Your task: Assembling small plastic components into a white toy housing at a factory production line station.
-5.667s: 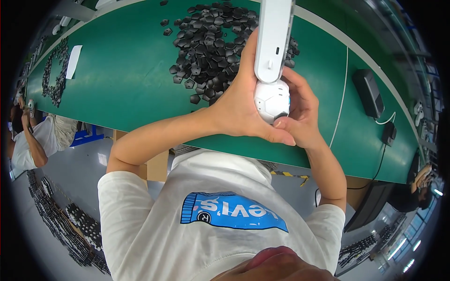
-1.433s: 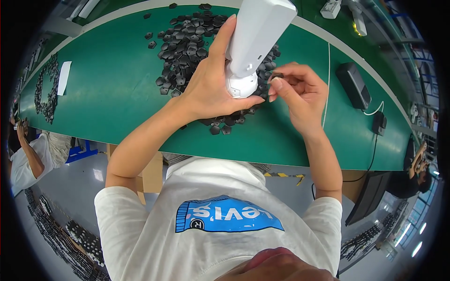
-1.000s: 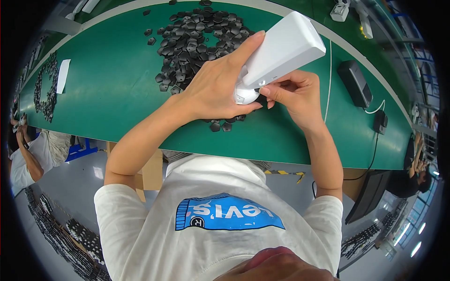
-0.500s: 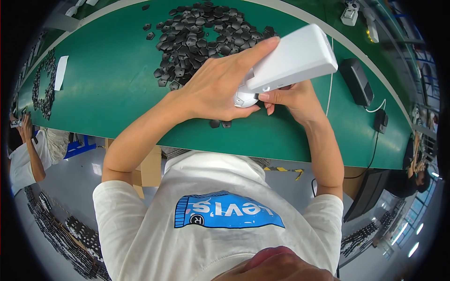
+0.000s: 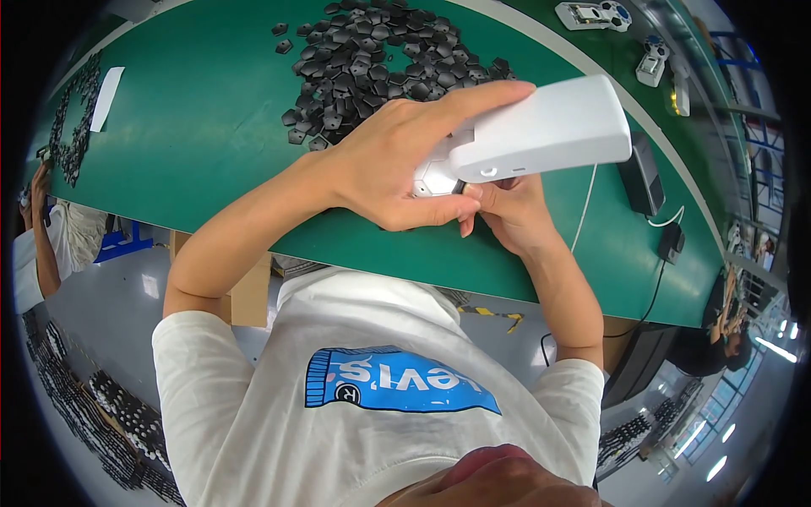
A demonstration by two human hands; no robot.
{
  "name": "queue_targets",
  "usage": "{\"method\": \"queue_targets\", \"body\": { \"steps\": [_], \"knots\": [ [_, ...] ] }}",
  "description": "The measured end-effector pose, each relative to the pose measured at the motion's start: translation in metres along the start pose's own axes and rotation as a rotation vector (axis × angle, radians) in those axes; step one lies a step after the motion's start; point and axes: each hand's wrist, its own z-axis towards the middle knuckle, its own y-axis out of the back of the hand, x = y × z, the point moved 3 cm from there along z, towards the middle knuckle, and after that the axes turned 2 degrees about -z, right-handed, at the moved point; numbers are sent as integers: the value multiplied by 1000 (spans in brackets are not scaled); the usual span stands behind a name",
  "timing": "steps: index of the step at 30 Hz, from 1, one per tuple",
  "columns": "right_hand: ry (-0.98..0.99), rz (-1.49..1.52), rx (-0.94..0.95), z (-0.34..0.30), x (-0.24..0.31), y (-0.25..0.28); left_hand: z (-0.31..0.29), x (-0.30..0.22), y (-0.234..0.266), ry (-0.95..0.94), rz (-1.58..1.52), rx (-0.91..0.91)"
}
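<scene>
Held over the green table is a white device (image 5: 549, 127), with a long rounded block body and a ball-shaped end (image 5: 435, 177) of white facets. My left hand (image 5: 393, 156) is closed around the ball end, its index finger stretched along the body and its thumb below the ball. My right hand (image 5: 515, 211) reaches under the body, its fingers partly hidden. Its thumb presses at the ball's edge, on a small black piece (image 5: 459, 188) that is mostly covered. Beyond my hands lies a heap of black pentagonal pieces (image 5: 338, 80).
A black box-shaped device (image 5: 642, 177) with a cable and adapter (image 5: 672, 242) stands on the right. More white devices (image 5: 596, 15) lie beyond the table's far edge. At the far left are another heap of black pieces (image 5: 68, 127), a white strip (image 5: 106, 100) and another person (image 5: 42, 253).
The view has shifted, and the device sits lower and farther right in the picture. My left thumb has come up against my right thumb at the ball's edge.
</scene>
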Motion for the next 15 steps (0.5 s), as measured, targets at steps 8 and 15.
{"method": "queue_targets", "body": {
  "steps": [8, 15],
  "knots": [
    [-10, 14, 6, 3, -4, 6, -3, 3, -2, 159, -209, -82],
    [143, 61, 0, 4, -1, -4, -1, 5, -1, 59, -192, -242]
  ]
}}
